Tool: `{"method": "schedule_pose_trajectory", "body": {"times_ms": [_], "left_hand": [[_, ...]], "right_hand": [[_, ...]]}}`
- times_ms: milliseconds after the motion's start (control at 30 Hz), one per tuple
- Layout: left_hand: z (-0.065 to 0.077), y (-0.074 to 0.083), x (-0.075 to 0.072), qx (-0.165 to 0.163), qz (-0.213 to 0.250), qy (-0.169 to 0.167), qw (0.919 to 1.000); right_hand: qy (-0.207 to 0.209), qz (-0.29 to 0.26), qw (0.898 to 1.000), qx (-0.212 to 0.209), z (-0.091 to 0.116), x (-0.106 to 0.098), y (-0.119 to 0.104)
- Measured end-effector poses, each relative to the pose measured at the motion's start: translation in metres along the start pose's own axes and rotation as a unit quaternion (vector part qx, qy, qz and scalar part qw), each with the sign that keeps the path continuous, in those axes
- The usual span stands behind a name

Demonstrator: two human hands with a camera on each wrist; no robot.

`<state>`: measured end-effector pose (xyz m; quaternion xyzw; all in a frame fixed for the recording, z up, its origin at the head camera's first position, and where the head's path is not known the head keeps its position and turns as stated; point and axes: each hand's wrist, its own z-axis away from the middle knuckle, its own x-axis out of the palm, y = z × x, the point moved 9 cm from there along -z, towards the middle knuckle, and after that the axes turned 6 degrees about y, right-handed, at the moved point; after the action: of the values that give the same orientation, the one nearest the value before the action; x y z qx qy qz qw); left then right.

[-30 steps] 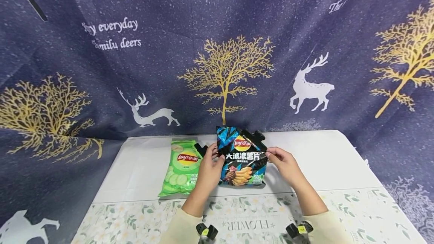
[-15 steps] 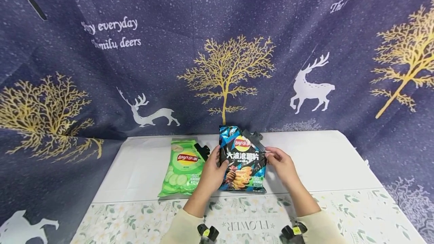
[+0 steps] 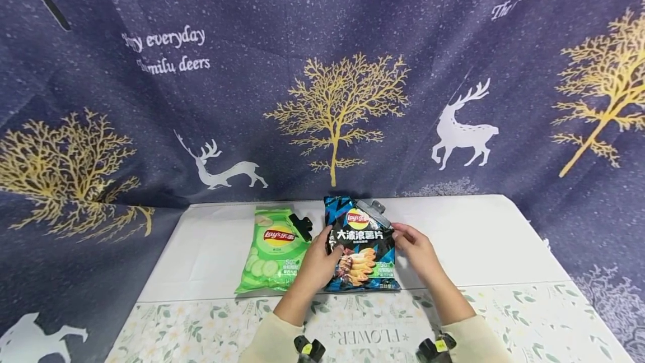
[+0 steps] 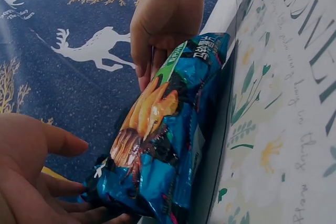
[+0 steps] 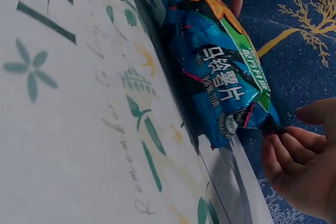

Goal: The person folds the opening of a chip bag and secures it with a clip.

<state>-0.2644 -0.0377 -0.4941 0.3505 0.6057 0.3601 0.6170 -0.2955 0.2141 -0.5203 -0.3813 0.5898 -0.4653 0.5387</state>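
Observation:
A black-and-blue bag of potato chips (image 3: 360,245) stands low over the white part of the table, its lower edge toward me. A grey-black clip (image 3: 374,213) grips its folded upper right corner. My left hand (image 3: 316,262) holds the bag's left edge; in the left wrist view the fingers (image 4: 79,203) reach underneath, while the thumb stands off the bag. My right hand (image 3: 417,250) holds the right edge by its fingertips, with the bag's corner against the fingers (image 5: 294,148) in the right wrist view.
Left of the bag lies a green bag of potato chips (image 3: 267,254) with a black clip (image 3: 301,227) on its upper right corner. A flower-patterned cloth (image 3: 201,324) covers the table's near part. Behind the table hangs a dark blue curtain (image 3: 216,111).
The black-and-blue bag has come down and nearer to me, its top tipping back. The left hand has shifted slightly right with it. The green bag stays put.

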Motion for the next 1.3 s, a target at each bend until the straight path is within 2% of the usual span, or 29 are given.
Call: {"method": "schedule_pose_trajectory", "body": {"times_ms": [200, 400, 700, 900, 1133, 1300], "left_hand": [[0.002, -0.005, 0.011, -0.001, -0.013, -0.033, 0.9994], [0.005, -0.009, 0.013, -0.013, -0.029, -0.047, 0.9984], [0.006, -0.006, 0.014, -0.008, -0.039, -0.046, 0.9982], [0.006, -0.007, 0.017, -0.008, -0.043, -0.046, 0.9980], [0.005, -0.013, 0.020, -0.026, -0.052, -0.044, 0.9973], [0.005, -0.014, 0.020, -0.027, -0.053, -0.044, 0.9973]], "right_hand": [[-0.010, 0.018, 1.000, 0.003, 0.002, 0.002, 0.004], [-0.029, 0.029, 0.999, 0.012, 0.002, 0.008, 0.008], [-0.053, 0.055, 0.997, 0.011, 0.003, 0.012, 0.010], [-0.065, 0.043, 0.997, 0.017, 0.005, 0.015, 0.013], [-0.066, 0.069, 0.995, 0.009, 0.006, 0.016, 0.014], [-0.062, 0.079, 0.995, 0.002, 0.006, 0.014, 0.012]]}}
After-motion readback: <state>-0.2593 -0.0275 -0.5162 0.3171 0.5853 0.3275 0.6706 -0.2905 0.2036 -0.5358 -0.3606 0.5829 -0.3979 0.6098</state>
